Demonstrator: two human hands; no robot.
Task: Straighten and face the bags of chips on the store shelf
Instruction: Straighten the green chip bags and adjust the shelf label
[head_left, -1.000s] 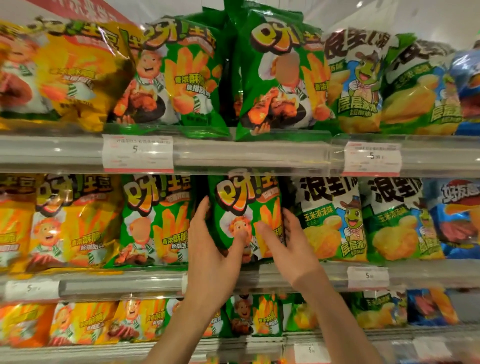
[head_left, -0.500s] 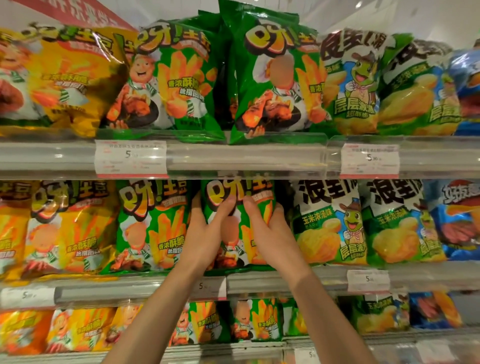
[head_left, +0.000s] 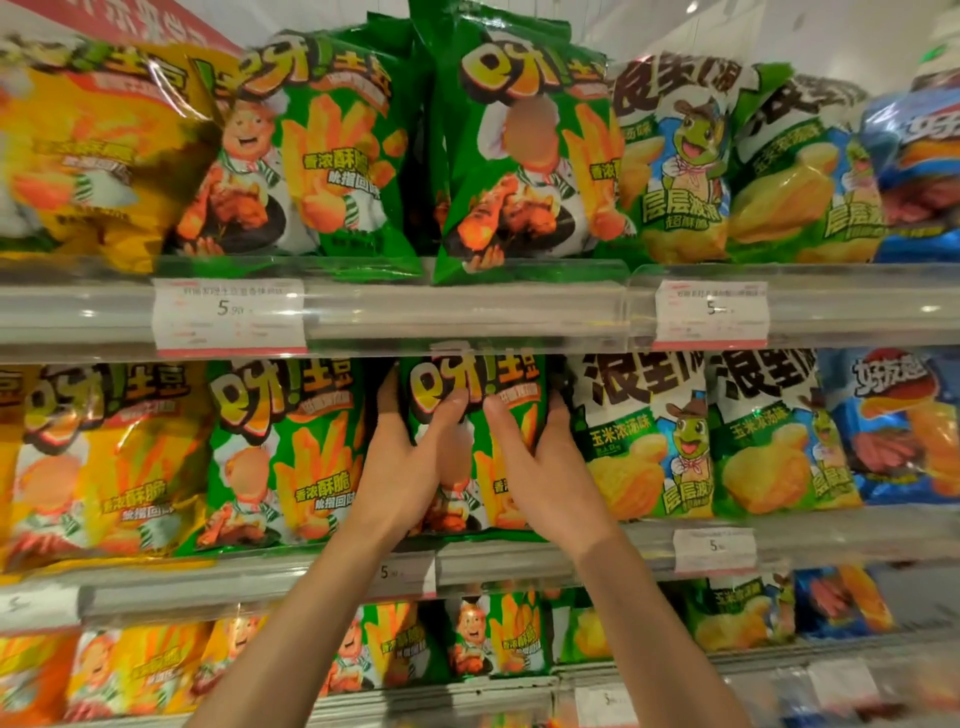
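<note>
Hands have climbed the bag since a second ago: then both sat low on its lower half, thumbs across the front; half a second ago they were mid-bag; now they clamp its upper part. Left hand (head_left: 400, 467) wraps the left edge, thumb laid across the front under the logo, fingers curled behind. Right hand (head_left: 545, 467) mirrors it on the right edge, thumb on the front, fingers tucked behind. Both grip, neither is spread flat.

Green chip bag (head_left: 475, 410) stands on the middle shelf (head_left: 519, 564), between another green bag (head_left: 283, 457) on its left and a corn-snack bag (head_left: 644, 436) on its right, touching or nearly touching both. Front faces out, logo reads upright, top edge just under the upper shelf rail (head_left: 467, 312). Judgement: this bag is nearly faced; what remains is seating it and squaring it with its neighbours.

Hard to tell: bag's bottom edge and middle artwork are covered by the hands. Fingers behind the bag are hidden. Depth of stock behind it not visible. Price tags (head_left: 228, 312) mostly unreadable. Frame edges are blurred and warped.
</note>
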